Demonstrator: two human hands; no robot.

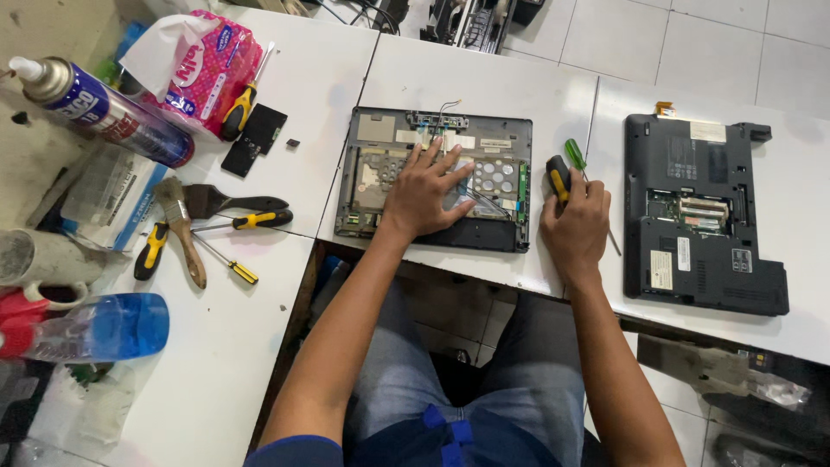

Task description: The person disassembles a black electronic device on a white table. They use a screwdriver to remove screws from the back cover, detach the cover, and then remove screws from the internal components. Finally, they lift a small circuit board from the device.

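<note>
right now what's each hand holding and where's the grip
Right hand grips a black-and-yellow screwdriver by its handle. Left hand holds nothing, lying flat on the opened laptop shell.

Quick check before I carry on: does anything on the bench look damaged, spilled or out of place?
Nothing is spilled. The opened laptop shell under the left hand has a loose wire sticking up past its top edge. A small black piece lies alone near the pink tissue pack. The right hand grips a black-and-yellow screwdriver.

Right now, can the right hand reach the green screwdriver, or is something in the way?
Probably yes. The right hand already grips a black-and-yellow screwdriver, and the green screwdriver lies right beside its fingers on the table, with nothing between them. The hand would first have to free its grip.
</note>
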